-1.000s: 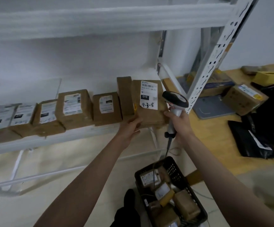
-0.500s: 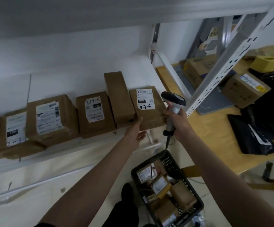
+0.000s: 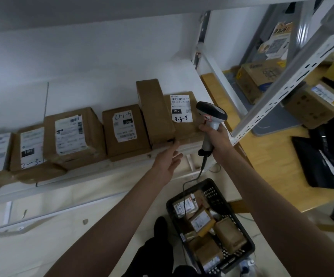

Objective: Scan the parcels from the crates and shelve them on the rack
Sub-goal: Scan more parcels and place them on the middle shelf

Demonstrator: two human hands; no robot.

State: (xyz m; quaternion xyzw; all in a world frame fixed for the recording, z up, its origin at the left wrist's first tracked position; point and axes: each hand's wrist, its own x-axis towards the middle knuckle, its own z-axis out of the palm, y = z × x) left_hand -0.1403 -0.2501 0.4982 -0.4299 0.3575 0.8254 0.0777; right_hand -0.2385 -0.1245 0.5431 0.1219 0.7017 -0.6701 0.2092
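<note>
A brown parcel labelled 4-3-8 (image 3: 184, 120) lies at the right end of the white rack shelf (image 3: 122, 162), beside a taller unlabelled brown parcel (image 3: 154, 110). My left hand (image 3: 167, 162) is just below the shelf edge, fingers straight, one fingertip reaching the parcels' front edge. My right hand (image 3: 217, 138) grips a white and black barcode scanner (image 3: 211, 116), whose head is next to the labelled parcel. A black crate (image 3: 212, 188) with several brown parcels stands on the floor below.
More labelled parcels (image 3: 72, 132) line the shelf to the left. A perforated white rack post (image 3: 294, 76) slants at the right. Behind it, boxes (image 3: 318, 102) and black bags (image 3: 322, 164) lie on a wooden floor. The scanner cable (image 3: 192, 178) hangs toward the crate.
My left hand has come off the 4-3-8 parcel, which now lies on the shelf, and dropped slightly. The view has shifted closer to the shelf.
</note>
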